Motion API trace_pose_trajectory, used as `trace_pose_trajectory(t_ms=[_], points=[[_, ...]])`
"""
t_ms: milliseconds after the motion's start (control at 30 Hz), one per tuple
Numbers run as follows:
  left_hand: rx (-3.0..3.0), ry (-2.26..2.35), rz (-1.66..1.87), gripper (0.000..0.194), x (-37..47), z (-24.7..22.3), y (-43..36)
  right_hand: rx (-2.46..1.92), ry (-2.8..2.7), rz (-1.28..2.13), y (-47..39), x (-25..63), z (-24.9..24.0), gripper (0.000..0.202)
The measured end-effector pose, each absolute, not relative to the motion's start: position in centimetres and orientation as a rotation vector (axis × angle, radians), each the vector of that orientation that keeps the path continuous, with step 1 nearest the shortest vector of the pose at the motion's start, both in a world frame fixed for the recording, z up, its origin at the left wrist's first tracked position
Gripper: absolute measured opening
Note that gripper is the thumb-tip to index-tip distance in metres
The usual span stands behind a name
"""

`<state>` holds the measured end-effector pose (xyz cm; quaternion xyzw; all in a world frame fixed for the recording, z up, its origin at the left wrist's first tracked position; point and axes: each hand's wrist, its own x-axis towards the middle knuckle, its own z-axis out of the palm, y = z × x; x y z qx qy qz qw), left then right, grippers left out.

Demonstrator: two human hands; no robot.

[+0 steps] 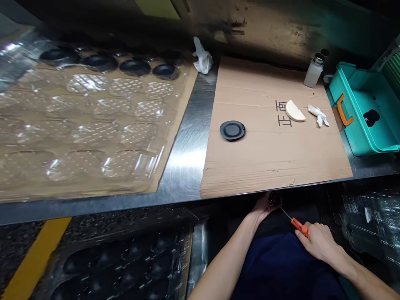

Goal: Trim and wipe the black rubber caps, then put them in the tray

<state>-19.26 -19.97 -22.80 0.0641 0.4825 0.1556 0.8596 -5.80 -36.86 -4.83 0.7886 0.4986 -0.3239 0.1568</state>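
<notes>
Just below the table's front edge, my left hand (264, 207) is closed around a small dark glossy part (275, 198), mostly in shadow. My right hand (320, 241) grips an orange utility knife (299, 227), its thin metal blade pointing up and left to the dark part. Whether the tip touches the part, I cannot tell. On the cardboard sheet (250, 162) above my hands lies a dark grey oval lid-like piece (233, 130) with a small notch at its right side. Farther right rest a cream half-round pad (295, 111) and a crumpled white cloth (318, 115).
Clear plastic trays (125, 129) with black round parts (135, 67) cover the table's left. A bottle (313, 71) and a teal toolbox (356, 129) stand at right. Another white cloth (203, 58) lies at the back. A tray of dark parts (125, 266) sits lower left.
</notes>
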Motion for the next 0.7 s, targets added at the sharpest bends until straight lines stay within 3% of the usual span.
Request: trace_pose_trajectory(t_ms=[233, 467, 700], points=[[0.274, 1.019, 0.347, 0.035, -19.3, -22.4, -20.6, 2.27, 1.426, -0.922, -36.8, -5.5, -4.8, 0.045], [0.976, 0.977, 0.414, 0.06, -19.3, -22.6, -23.0, 2.336, 1.381, -0.912, -36.8, -5.2, -4.3, 0.048], [0.482, 1.069, 0.328, 0.046, -20.1, -22.3, -22.1, 2.351, 1.369, -1.017, -38.2, -6.5, -4.4, 0.047]])
